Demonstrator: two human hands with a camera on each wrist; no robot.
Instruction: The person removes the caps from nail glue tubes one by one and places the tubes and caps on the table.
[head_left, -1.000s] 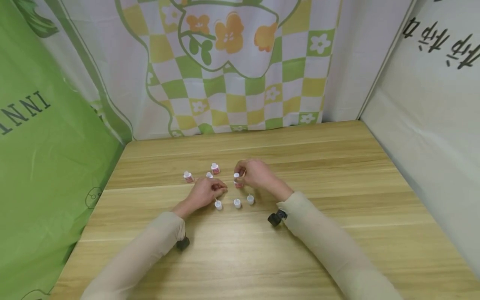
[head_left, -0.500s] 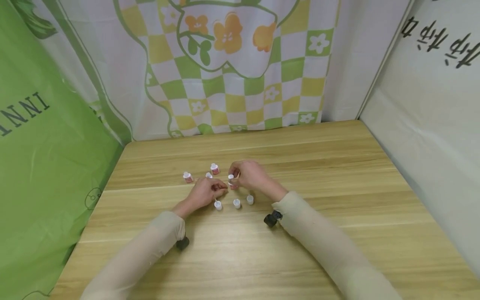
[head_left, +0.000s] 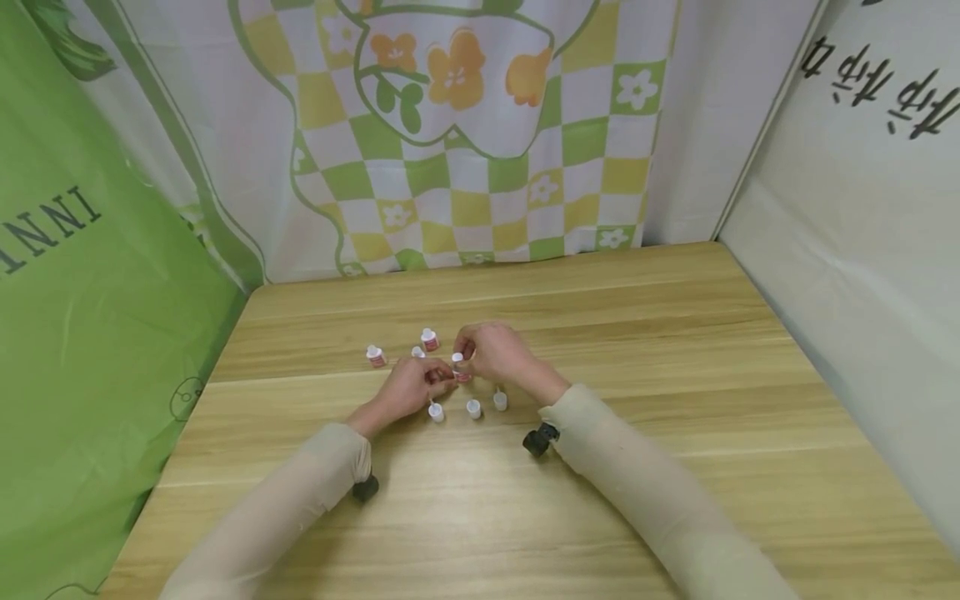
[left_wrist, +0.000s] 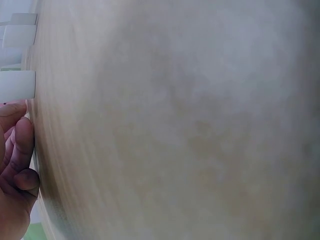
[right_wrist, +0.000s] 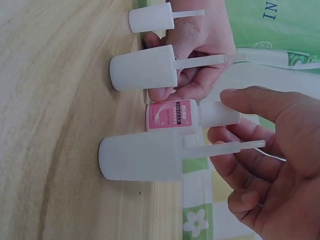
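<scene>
In the right wrist view, my right hand (right_wrist: 295, 145) pinches the white top of a small nail glue bottle (right_wrist: 167, 116) with a pink label. The bottle stands upright on the table, its lower part beside the fingertips of my left hand (head_left: 411, 386). That left hand rests on the table with loosely bent fingers and no held thing visible; whether it touches the bottle I cannot tell. Nearer the person stand three white brush caps, a left one (head_left: 436, 412), a middle one (head_left: 473, 408) and a right one (head_left: 500, 401), upside down with their stems up.
Two more glue bottles, one at the left (head_left: 376, 356) and one farther back (head_left: 429, 339), stand behind my left hand. Another white bottle top (head_left: 418, 352) shows partly above that hand. The wooden table (head_left: 637, 333) meets printed curtains (head_left: 480, 200) at its back.
My right hand has moved left with the glue bottle, bringing it beside my left fingertips. The left hand and the caps have stayed in place.
</scene>
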